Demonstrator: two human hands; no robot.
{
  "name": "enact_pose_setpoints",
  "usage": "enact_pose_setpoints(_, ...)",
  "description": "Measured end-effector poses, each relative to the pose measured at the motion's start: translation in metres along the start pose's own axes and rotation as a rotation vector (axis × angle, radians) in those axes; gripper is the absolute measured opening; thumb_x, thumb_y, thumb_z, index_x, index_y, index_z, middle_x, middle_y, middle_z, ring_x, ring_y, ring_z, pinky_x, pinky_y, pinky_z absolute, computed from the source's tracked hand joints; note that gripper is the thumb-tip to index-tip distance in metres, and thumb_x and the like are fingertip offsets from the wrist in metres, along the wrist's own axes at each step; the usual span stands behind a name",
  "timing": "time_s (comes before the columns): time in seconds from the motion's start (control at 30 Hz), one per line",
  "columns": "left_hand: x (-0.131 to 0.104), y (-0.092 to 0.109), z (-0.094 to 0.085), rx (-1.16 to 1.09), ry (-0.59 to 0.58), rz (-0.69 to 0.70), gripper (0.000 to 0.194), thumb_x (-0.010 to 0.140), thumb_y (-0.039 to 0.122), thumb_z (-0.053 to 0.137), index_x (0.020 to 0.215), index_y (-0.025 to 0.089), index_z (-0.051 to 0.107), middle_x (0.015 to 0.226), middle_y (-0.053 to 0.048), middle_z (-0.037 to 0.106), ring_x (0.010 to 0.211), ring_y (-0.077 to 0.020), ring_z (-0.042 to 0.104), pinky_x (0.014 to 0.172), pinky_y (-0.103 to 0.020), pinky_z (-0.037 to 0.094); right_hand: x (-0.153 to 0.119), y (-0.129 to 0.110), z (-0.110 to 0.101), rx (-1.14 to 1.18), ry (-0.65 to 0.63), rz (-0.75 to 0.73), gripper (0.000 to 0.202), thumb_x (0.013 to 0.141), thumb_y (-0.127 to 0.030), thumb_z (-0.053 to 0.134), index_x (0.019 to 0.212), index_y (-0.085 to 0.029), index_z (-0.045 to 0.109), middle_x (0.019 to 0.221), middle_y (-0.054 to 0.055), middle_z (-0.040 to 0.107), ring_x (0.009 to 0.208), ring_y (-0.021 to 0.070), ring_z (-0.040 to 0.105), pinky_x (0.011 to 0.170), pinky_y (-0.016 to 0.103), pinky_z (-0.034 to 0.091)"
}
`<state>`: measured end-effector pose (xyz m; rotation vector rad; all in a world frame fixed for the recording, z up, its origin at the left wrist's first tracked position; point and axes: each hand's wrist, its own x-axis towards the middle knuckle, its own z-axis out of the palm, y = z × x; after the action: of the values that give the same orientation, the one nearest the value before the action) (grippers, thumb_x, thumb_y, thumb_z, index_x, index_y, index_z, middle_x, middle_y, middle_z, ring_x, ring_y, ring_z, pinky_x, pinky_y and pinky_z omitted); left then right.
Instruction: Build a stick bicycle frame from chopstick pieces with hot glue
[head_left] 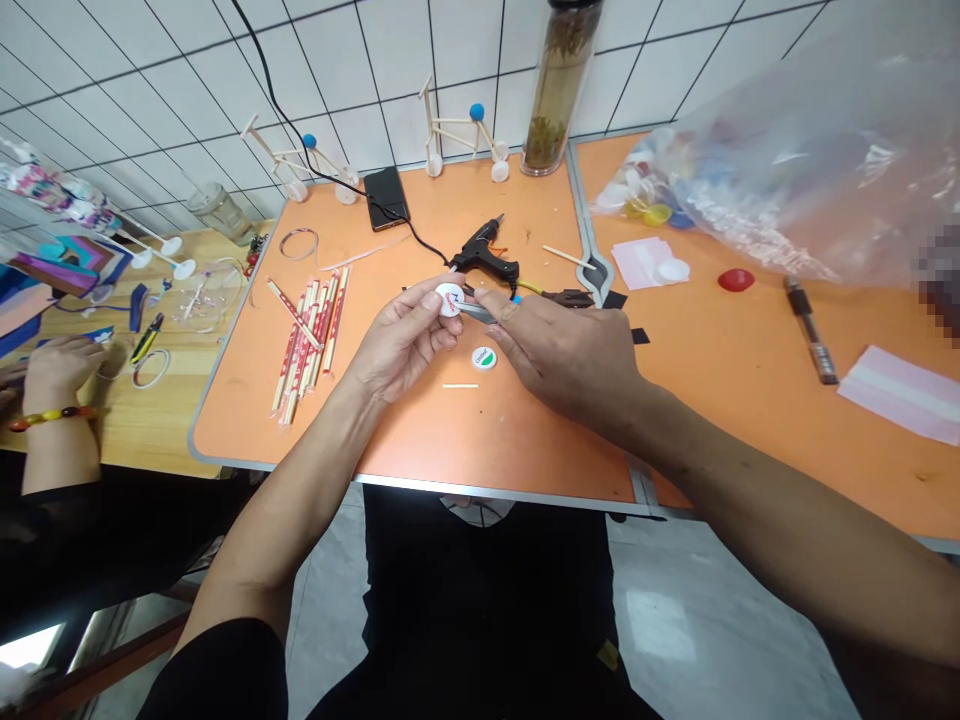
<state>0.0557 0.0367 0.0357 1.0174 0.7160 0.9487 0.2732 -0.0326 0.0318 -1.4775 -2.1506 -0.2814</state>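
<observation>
My left hand (401,345) pinches a white bottle cap (450,298) with red print, held just above the orange table (420,430). My right hand (562,350) grips a thin metal tool (474,310) whose tip meets the cap. A second white cap with a green mark (484,357) lies on the table under my hands, and a short white stick (460,386) lies in front of it. A black glue gun (487,258) rests just beyond the hands, its cord running to the wall.
A bundle of wrapped chopsticks (311,335) lies to the left. A phone (386,195), stick models (457,130) and a tall bottle (559,85) stand at the back. A plastic bag of caps (780,180), a red cap (736,279) and a marker (810,330) are right. Another person's hand (52,370) is far left.
</observation>
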Motion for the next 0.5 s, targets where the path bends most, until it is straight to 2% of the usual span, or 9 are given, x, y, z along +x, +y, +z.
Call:
enact_pose_setpoints(0.13, 0.0010, -0.0030, 0.0018, -0.027, 0.035, 0.012, 0.020, 0.096, 0.032, 0.093, 0.105, 0.021, 0.080, 0.088, 0.001, 0.079, 0.072, -0.0085, 0.075, 0.069, -0.017, 0.063, 0.0000, 0.0001, -0.0004, 0.022, -0.017, 0.024, 0.048, 0.118, -0.042, 0.046, 0.153, -0.025, 0.074, 0.100, 0.011, 0.086, 0.070, 0.0221, 0.066, 0.059, 0.036, 0.024)
enact_pose_setpoints(0.27, 0.0010, -0.0055, 0.0029, -0.017, 0.038, 0.038, 0.026, 0.096, 0.036, 0.093, 0.091, 0.017, 0.076, 0.083, 0.000, 0.078, 0.073, -0.0074, 0.077, 0.071, -0.014, 0.063, -0.0002, 0.0011, 0.0014, 0.008, -0.023, 0.032, 0.049, 0.118, -0.043, 0.045, 0.154, -0.025, 0.073, 0.102, 0.012, 0.087, 0.069, 0.0221, 0.066, 0.059, 0.036, 0.023)
enact_pose_setpoints(0.4, 0.0005, -0.0072, 0.0043, 0.000, 0.094, 0.020, 0.025, 0.098, 0.035, 0.092, 0.090, 0.017, 0.076, 0.086, -0.002, 0.082, 0.076, -0.0087, 0.080, 0.074, -0.014, 0.064, 0.0000, 0.0006, 0.0037, -0.014, -0.025, 0.024, 0.051, 0.118, -0.044, 0.043, 0.157, -0.024, 0.071, 0.096, 0.012, 0.086, 0.068, 0.0230, 0.067, 0.060, 0.036, 0.023)
enact_pose_setpoints(0.5, 0.0006, -0.0093, 0.0051, -0.029, 0.090, 0.028, 0.022, 0.098, 0.033, 0.091, 0.094, 0.016, 0.079, 0.088, -0.003, 0.084, 0.077, -0.0098, 0.082, 0.075, -0.015, 0.064, 0.0012, -0.0017, 0.0036, -0.036, -0.056, 0.033, 0.052, 0.119, -0.044, 0.043, 0.157, -0.024, 0.071, 0.092, 0.012, 0.085, 0.068, 0.0243, 0.068, 0.060, 0.037, 0.023)
